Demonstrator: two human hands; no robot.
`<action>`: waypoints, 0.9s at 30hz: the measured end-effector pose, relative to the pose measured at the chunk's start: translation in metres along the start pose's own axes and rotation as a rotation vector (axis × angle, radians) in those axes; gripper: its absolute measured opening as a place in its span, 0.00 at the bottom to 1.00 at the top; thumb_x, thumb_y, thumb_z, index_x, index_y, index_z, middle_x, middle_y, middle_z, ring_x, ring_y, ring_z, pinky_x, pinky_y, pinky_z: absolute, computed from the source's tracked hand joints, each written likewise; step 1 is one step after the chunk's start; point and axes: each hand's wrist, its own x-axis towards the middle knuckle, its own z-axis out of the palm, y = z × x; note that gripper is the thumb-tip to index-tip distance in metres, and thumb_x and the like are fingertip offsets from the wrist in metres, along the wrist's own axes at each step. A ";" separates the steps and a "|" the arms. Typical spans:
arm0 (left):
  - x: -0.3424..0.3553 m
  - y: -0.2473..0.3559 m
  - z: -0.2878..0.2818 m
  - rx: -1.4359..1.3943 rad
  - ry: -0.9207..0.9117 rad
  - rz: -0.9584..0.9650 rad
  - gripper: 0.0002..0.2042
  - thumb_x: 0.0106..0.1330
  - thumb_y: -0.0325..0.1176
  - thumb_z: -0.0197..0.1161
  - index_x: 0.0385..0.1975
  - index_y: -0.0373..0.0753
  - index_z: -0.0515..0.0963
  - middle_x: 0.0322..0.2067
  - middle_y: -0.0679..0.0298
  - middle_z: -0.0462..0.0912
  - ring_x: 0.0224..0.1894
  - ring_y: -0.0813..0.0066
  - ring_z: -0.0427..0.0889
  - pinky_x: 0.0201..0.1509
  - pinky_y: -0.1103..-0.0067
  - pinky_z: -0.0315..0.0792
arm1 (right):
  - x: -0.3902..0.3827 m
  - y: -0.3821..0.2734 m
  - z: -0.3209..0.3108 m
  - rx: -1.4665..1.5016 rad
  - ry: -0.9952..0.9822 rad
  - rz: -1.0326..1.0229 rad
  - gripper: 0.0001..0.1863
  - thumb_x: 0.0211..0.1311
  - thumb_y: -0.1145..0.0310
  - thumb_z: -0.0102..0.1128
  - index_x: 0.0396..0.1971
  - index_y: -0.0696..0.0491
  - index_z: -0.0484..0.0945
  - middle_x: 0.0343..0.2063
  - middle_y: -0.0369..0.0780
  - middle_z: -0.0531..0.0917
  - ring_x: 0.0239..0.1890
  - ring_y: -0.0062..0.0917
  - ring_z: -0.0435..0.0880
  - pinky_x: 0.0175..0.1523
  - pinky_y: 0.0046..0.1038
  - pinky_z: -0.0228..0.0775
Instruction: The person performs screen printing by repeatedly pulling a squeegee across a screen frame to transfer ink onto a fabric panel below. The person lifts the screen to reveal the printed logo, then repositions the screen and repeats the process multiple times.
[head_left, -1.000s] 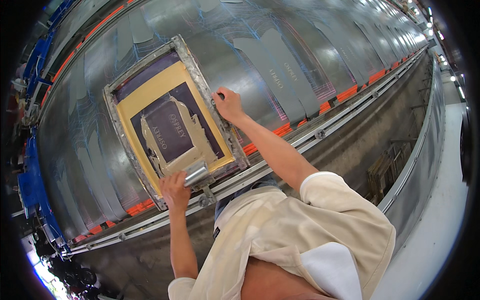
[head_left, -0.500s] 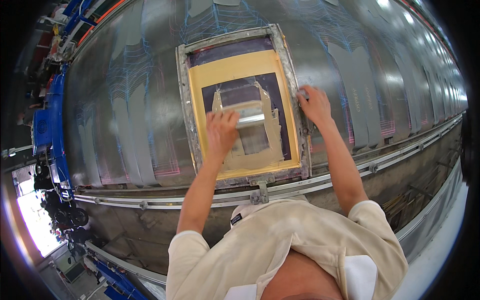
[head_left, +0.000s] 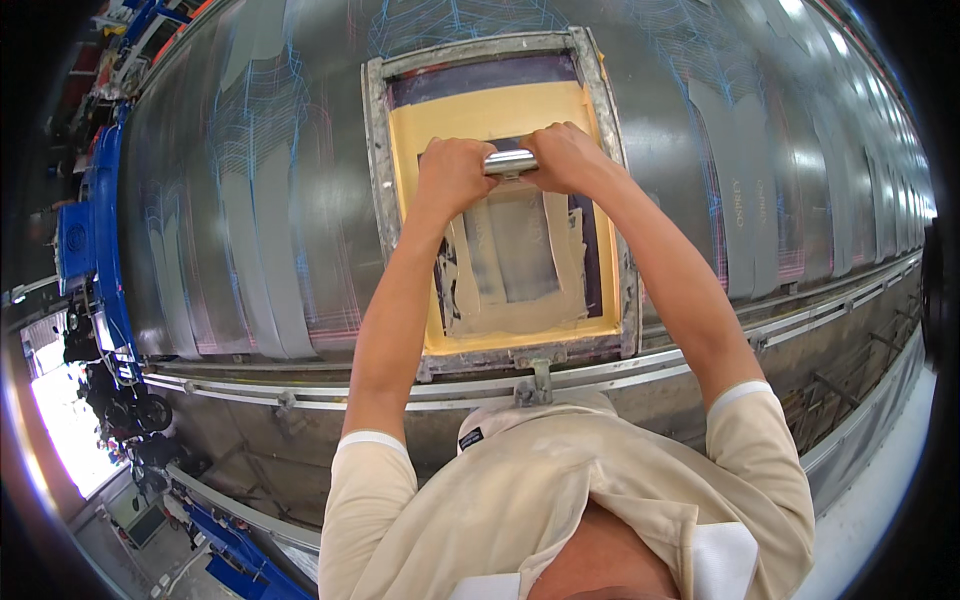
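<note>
A squeegee with a shiny metal handle (head_left: 511, 162) lies across the upper part of a silk-screen frame (head_left: 381, 160). My left hand (head_left: 455, 178) is closed round its left end, and my right hand (head_left: 563, 158) grips the right end. Yellow tape (head_left: 480, 112) borders the screen's dark mesh. Below the squeegee, greyish-beige ink (head_left: 570, 262) is smeared along the sides and bottom of the printing window (head_left: 515, 255). My hands hide the squeegee's ends, and its blade edge cannot be made out.
The frame rests on a long dark table (head_left: 655, 170) with flat grey pieces (head_left: 738, 195) and blue and pink line patterns. A metal rail (head_left: 230, 391) runs along the near edge, with a bracket (head_left: 537, 382) at the frame's base. Blue machinery (head_left: 105, 215) stands at the left.
My right hand has left the frame's right edge and taken hold of the squeegee. The squeegee has moved to the far end of the window, and ink has spread below it.
</note>
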 end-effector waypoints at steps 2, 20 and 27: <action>-0.028 0.010 0.014 0.024 -0.010 0.006 0.10 0.49 0.39 0.75 0.30 0.46 0.87 0.27 0.58 0.85 0.35 0.54 0.84 0.43 0.62 0.74 | -0.025 -0.014 0.012 -0.040 0.012 -0.006 0.12 0.50 0.64 0.73 0.34 0.51 0.85 0.30 0.45 0.87 0.40 0.43 0.86 0.49 0.42 0.75; 0.021 -0.007 -0.007 0.037 -0.017 0.048 0.12 0.50 0.42 0.76 0.30 0.45 0.86 0.28 0.58 0.86 0.35 0.53 0.84 0.43 0.63 0.76 | 0.012 0.005 -0.024 0.004 -0.084 0.041 0.14 0.50 0.60 0.73 0.34 0.52 0.86 0.32 0.49 0.88 0.39 0.46 0.87 0.47 0.42 0.78; 0.026 -0.014 0.006 -0.003 0.005 0.033 0.11 0.50 0.41 0.76 0.31 0.46 0.87 0.27 0.58 0.86 0.34 0.54 0.85 0.43 0.64 0.76 | 0.022 0.009 -0.022 0.072 -0.074 0.065 0.15 0.51 0.62 0.75 0.37 0.54 0.85 0.33 0.49 0.88 0.40 0.46 0.86 0.47 0.42 0.78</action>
